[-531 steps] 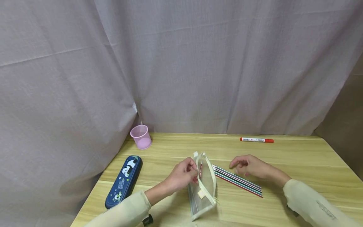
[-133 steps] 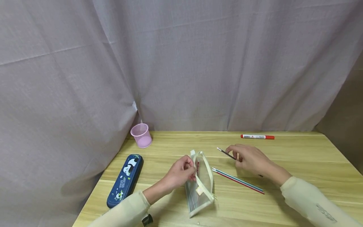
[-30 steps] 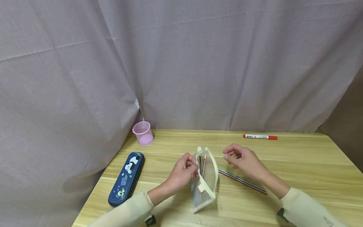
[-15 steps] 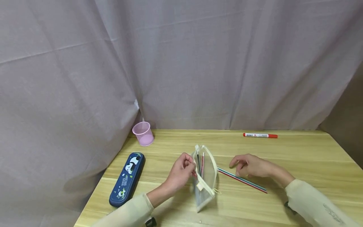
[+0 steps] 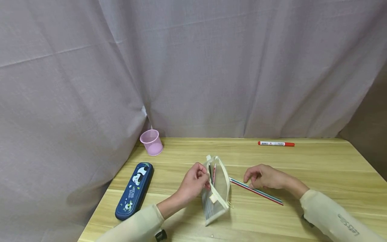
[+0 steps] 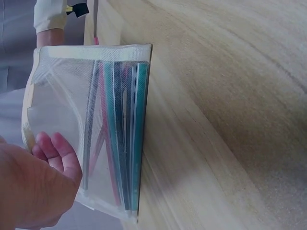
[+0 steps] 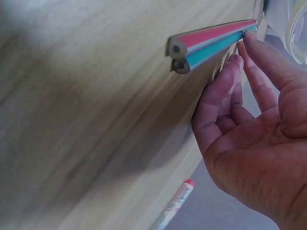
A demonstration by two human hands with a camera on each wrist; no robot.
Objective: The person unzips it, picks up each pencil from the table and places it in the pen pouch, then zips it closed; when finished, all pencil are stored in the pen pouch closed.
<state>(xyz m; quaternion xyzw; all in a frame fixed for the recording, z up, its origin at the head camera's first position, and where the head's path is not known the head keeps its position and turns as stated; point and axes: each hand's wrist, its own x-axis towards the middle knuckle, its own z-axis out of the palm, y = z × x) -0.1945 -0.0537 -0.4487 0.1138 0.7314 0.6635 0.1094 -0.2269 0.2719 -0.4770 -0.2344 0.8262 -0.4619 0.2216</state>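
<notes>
My left hand (image 5: 193, 180) pinches the edge of a mesh zip pencil case (image 5: 215, 209), whose mouth gapes. Several pencils show through its mesh wall in the left wrist view; a black pencil (image 5: 210, 173) and a red pencil (image 5: 214, 174) lean inside its opening. To the right of the case, a green pencil (image 5: 269, 195) and a red pencil (image 5: 262, 195) lie side by side on the table. My right hand (image 5: 267, 177) is over them, fingers loosely bent. In the right wrist view its thumb tip touches the green pencil (image 7: 211, 51); a grip is not visible.
A dark blue panda pencil box (image 5: 134, 191) lies on the left of the wooden table (image 5: 326, 174). Behind it stands a pink cup (image 5: 152, 144). A red marker (image 5: 275, 144) lies near the back edge, before the grey curtain (image 5: 193, 74).
Since the first frame, several pencils have left the table, including the black one my right hand held, now in the case. My right hand has come down to the last two pencils; my left stays put.
</notes>
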